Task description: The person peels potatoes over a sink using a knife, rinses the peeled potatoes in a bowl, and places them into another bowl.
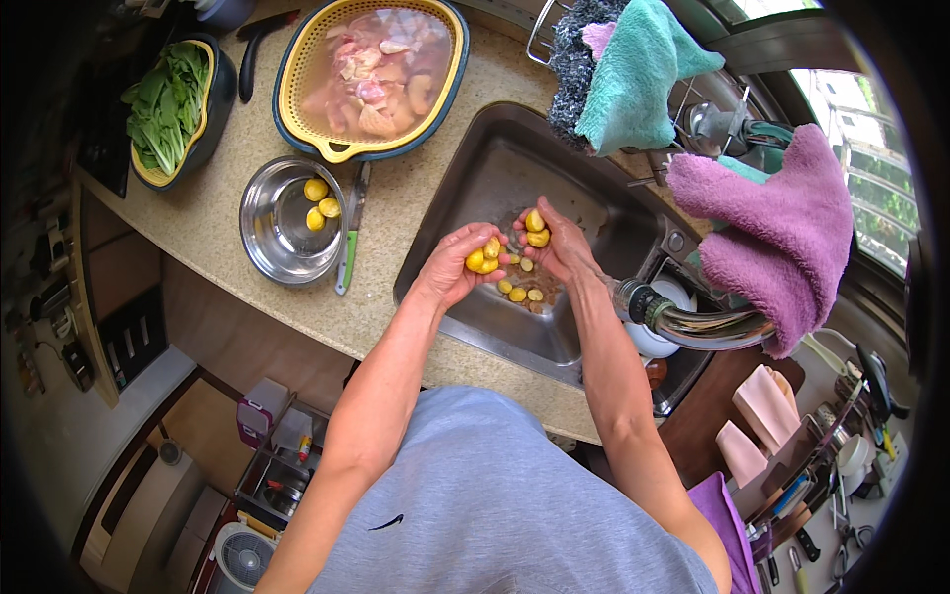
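My left hand, palm up over the sink, cups several yellow peeled chestnuts in its curled fingers. Two more chestnuts rest against the fingers of my right hand, a short gap away. Below both hands, other chestnuts lie among brown scraps on the floor of the dark sink. On the counter to the left stands a stainless steel bowl with three chestnuts in it. A green-handled knife lies between bowl and sink.
A yellow colander of raw meat pieces in water stands behind the bowl. Leafy greens fill another basket at far left. The faucet reaches in from the right, near my right wrist. Purple and green cloths hang beyond the sink.
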Motion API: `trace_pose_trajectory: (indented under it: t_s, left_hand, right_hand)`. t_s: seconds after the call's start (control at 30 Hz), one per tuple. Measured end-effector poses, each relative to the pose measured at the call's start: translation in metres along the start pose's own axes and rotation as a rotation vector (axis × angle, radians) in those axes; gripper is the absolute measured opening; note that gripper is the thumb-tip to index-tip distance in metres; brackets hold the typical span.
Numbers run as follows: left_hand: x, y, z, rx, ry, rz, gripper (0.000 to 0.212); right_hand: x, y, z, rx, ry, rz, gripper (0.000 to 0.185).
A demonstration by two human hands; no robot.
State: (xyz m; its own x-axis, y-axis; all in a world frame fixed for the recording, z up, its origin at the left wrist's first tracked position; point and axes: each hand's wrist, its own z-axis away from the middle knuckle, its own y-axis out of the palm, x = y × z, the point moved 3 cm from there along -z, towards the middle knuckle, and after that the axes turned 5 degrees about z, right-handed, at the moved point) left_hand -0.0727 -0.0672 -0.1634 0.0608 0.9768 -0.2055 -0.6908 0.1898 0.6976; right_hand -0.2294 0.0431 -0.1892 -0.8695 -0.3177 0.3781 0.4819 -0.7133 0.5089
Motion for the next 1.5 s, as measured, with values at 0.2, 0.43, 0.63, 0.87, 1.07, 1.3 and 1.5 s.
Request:
trace_pose_trajectory:
  t_s: [0.2, 0.43, 0.63, 0.87, 1.07, 1.3, 1.5]
  left_hand:
    - [0.013, 0.010, -0.019, -0.151, 0.011, -0.149, 0.026]
    - [0.035, 0.027, -0.038, -0.140, 0.061, 0.088, 0.030]
    - [0.035, 0.022, -0.039, -0.068, 0.063, 0.063, 0.029]
    - [0.024, 0.035, -0.028, -0.028, 0.059, -0.001, 0.022]
    - [0.025, 0.044, -0.024, -0.109, 0.113, -0.171, 0.016]
    - [0.020, 0.043, -0.023, -0.187, 0.145, -0.076, 0.015]
    - [0.014, 0.041, -0.021, -0.242, 0.104, -0.057, 0.017]
  right_hand:
    - [-0.006, 0.007, 0.001, -0.124, -0.177, -0.059, 0.028]
    - [-0.008, 0.015, 0.011, -0.211, -0.477, 0.166, 0.027]
    - [0.000, 0.019, 0.019, -0.203, -0.563, 0.524, 0.025]
    - [0.009, 0.034, 0.029, -0.185, -0.518, 0.151, 0.018]
    - [0.006, 0.027, 0.023, -0.220, -0.490, 0.011, 0.017]
    - [0.019, 0.024, 0.029, -0.399, -0.548, 0.301, 0.019]
    - [0.023, 0.018, 0.048, -0.238, -0.407, 0.716, 0.023]
